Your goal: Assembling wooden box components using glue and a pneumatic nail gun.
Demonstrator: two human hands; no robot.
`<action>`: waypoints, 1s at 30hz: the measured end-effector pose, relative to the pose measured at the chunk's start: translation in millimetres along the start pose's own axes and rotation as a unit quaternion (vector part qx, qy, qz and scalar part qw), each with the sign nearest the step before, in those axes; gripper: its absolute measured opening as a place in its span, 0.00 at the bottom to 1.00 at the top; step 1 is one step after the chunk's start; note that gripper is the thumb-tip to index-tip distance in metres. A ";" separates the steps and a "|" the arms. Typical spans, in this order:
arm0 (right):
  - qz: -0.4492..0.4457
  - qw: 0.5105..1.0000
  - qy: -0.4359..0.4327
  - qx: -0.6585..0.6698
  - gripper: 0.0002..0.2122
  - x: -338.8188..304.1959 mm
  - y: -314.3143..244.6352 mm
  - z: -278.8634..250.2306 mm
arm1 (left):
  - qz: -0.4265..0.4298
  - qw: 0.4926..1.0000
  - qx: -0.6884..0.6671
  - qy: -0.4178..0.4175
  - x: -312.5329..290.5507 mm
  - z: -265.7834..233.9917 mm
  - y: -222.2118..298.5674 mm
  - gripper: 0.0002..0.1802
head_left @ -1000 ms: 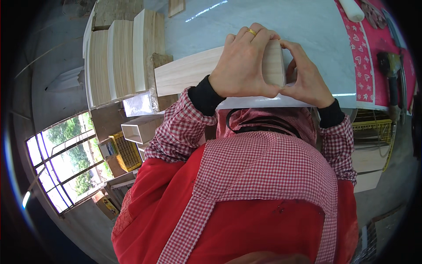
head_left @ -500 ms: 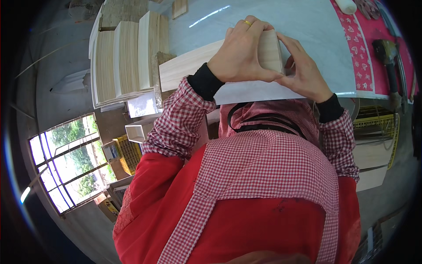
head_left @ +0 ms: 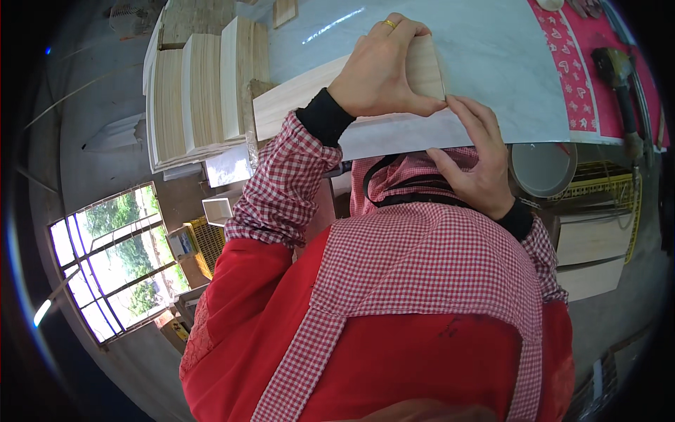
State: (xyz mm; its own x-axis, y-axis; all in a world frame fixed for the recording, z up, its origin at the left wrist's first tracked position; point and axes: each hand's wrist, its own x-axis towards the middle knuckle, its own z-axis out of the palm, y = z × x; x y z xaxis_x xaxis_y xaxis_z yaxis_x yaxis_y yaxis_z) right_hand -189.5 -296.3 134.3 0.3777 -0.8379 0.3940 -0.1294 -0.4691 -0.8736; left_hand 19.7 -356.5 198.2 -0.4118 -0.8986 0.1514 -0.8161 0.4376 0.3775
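Note:
A pale wooden board [head_left: 299, 103] lies lengthwise on the glossy light-grey tabletop, its right end under my left hand. My left hand [head_left: 383, 74] spans this end, with the thumb along the near edge and the fingers over the far edge. A gold ring is on one finger. My right hand [head_left: 481, 165] is at the table's front edge, thumb apart from the fingers and nothing between them. Its fingertips reach close to the board's near right corner; whether they touch it I cannot tell.
Tall stacks of thin wooden boards [head_left: 202, 95] stand at the left. A pink patterned cloth [head_left: 571, 84] and a black-handled tool [head_left: 622, 98] lie at the right. Below the table's right side are a round grey basin [head_left: 543, 171] and a yellow crate [head_left: 629, 184].
My right hand has come off the board's right end and moved toward me to the table's front edge. My left hand keeps its hold, shifted slightly away from me.

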 end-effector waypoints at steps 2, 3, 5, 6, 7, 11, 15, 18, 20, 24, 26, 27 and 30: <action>0.002 1.000 0.000 0.005 0.31 -0.5 -0.8 1.0 | -0.002 1.000 0.002 -0.001 -0.3 -0.2 1.0 0.46; 0.004 1.000 0.001 0.010 0.31 -0.5 -1.3 1.5 | -0.003 1.000 0.003 -0.002 -0.2 -0.5 1.5 0.46; 0.006 1.000 0.001 0.015 0.31 -0.5 -1.9 1.0 | -0.005 1.000 0.004 -0.003 0.0 -0.9 2.4 0.46; 0.005 1.000 -0.003 0.010 0.31 0.0 -2.3 0.3 | -0.005 1.000 0.004 -0.003 -0.3 -0.9 2.5 0.46; 0.003 1.000 -0.007 0.005 0.31 0.5 -2.8 -0.4 | -0.005 1.000 0.004 -0.003 -0.5 -1.0 2.5 0.46; -0.014 1.000 -0.009 -0.014 0.30 2.5 0.0 -0.1 | -0.008 1.000 0.002 -0.002 -0.1 -0.2 0.9 0.46; -0.022 0.999 -0.017 -0.018 0.29 5.4 -0.6 -2.3 | -0.014 1.000 -0.002 -0.003 -0.2 -0.1 0.5 0.47; -0.005 0.999 -0.037 0.019 0.29 8.8 2.6 -7.1 | -0.024 1.000 -0.007 -0.004 -3.0 -0.3 2.1 0.47; 0.032 0.993 -0.069 0.089 0.29 13.8 6.8 -11.3 | -0.038 0.999 -0.016 -0.004 -4.6 -0.9 2.5 0.48; -0.026 0.995 0.008 0.100 0.32 46.7 14.8 -9.0 | -0.030 0.999 -0.007 -0.016 -3.3 -1.8 1.2 0.48; -0.042 0.993 -0.004 0.107 0.34 57.4 22.6 -1.5 | -0.024 1.000 -0.008 -0.011 -3.6 -1.1 0.0 0.47; -0.057 0.992 -0.016 0.114 0.35 61.7 25.7 2.2 | -0.018 1.000 -0.009 -0.006 -3.3 -1.1 -0.1 0.47; -0.062 0.990 -0.037 0.121 0.37 58.2 23.3 1.6 | -0.018 1.000 -0.015 -0.005 -2.3 -1.3 0.7 0.47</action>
State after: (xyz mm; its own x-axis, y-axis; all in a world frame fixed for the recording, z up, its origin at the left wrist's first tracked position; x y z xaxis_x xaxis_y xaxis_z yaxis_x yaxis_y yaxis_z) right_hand -169.0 -355.5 136.4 0.4443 -0.7506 0.4891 0.1425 -0.4798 -0.8657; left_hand 20.6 -354.1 199.3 -0.3876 -0.9130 0.1275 -0.8175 0.4043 0.4101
